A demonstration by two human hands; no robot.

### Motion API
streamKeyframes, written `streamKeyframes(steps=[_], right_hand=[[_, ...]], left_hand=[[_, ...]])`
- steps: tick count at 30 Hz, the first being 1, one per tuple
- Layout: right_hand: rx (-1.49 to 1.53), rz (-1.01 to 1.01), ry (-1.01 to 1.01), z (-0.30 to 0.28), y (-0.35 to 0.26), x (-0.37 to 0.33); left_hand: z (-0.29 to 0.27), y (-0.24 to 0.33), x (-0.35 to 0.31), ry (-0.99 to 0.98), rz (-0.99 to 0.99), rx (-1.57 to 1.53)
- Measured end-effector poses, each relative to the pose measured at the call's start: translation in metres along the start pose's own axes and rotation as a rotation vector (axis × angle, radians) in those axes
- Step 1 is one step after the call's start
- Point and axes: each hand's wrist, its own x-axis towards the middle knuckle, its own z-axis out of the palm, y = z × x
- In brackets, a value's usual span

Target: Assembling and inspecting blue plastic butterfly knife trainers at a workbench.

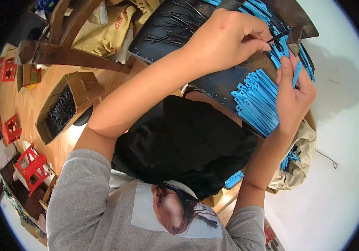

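My left hand (pixel 225 39) reaches across the worktop with thumb and forefinger pinched on a thin black strip (pixel 278 37). Just below the metal tip of a bench tool (pixel 295 41), my right hand (pixel 295 90) is closed around a slim blue plastic strip (pixel 297 72). The black piece lies close to the blue strips under the tool; whether they touch, I cannot tell. Beside my right hand, many blue strips with a hole at one end form a neat pile (pixel 252 98). More blue strips (pixel 259 10) lie beyond my left hand.
Loose thin black pieces (pixel 175 29) are heaped on the dark worktop (pixel 217 85). A cardboard box (pixel 85 90) of black pieces stands on the floor at left, near a wooden frame (pixel 75 58) and red stools (pixel 32 167). At right is a paper sack (pixel 303 154) beside the white wall.
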Motion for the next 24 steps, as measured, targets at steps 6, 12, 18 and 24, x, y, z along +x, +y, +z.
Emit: streamKeyframes(steps=[6,12,18,24], right_hand=[[0.007,-0.103,0.017,0.006,0.005,0.004],[-0.067,0.019,0.010,0.002,-0.004,0.005],[-0.189,0.115,-0.020,0.000,-0.012,0.010],[-0.083,-0.037,-0.052,0.003,0.000,0.014]], left_hand=[[-0.005,-0.007,0.005,-0.109,-0.106,-0.023],[-0.003,-0.009,0.005,-0.015,0.038,0.020],[-0.029,-0.014,0.033,-0.146,0.149,0.053],[-0.002,-0.019,0.008,-0.004,0.044,0.020]])
